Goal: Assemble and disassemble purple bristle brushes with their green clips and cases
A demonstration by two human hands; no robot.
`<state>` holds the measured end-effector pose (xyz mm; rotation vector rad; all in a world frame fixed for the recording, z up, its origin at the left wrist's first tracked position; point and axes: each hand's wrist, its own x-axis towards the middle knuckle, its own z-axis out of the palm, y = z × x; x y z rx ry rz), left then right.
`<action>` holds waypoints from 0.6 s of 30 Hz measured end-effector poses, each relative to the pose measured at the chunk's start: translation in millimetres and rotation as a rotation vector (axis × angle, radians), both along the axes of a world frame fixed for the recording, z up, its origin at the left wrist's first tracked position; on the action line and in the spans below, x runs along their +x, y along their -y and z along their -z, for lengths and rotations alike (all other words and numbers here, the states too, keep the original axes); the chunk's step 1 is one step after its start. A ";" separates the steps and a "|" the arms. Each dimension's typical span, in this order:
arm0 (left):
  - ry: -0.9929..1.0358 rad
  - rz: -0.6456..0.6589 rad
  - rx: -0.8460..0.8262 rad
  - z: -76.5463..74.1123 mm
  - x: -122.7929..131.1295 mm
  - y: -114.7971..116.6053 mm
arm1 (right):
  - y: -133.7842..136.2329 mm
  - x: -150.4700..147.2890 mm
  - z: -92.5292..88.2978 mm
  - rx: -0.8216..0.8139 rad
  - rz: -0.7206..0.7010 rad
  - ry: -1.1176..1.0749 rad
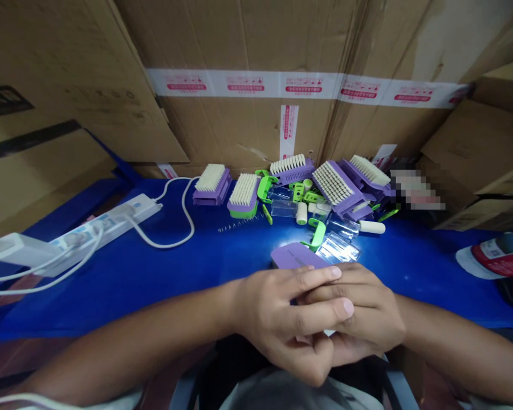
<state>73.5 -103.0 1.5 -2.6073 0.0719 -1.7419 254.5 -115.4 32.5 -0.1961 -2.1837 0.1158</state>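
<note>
We are finding the purple piece (297, 254) just beyond the fingers, partly hidden, over the blue table (214, 265). The left hand (290, 319) is overlapping the right hand (365, 316), both together; we cannot tell whether they are gripping anything. Farther out, one brush (244, 191) is sitting on a green base (243, 214), seemingly joined; a green clip (317, 233), clear cover (284, 208) and cream roller (301, 214) are lying loose, apparently unfitted.

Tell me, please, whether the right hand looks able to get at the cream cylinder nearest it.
Probably yes: only blue tabletop shows between the right hand and the cream cylinder, though the left hand overlaps the right hand and may need to ease off first.
</note>
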 end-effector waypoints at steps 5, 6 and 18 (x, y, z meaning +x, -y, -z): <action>0.000 0.014 0.076 -3.4 -0.4 -3.6 | 0.7 1.3 -2.7 0.006 -0.007 0.013; -0.002 0.020 0.098 -3.3 -0.5 -3.8 | 0.8 1.6 -3.2 0.007 -0.005 0.020; 0.003 0.015 -0.006 -0.6 0.8 0.7 | -0.3 -3.3 -0.6 0.007 0.008 -0.028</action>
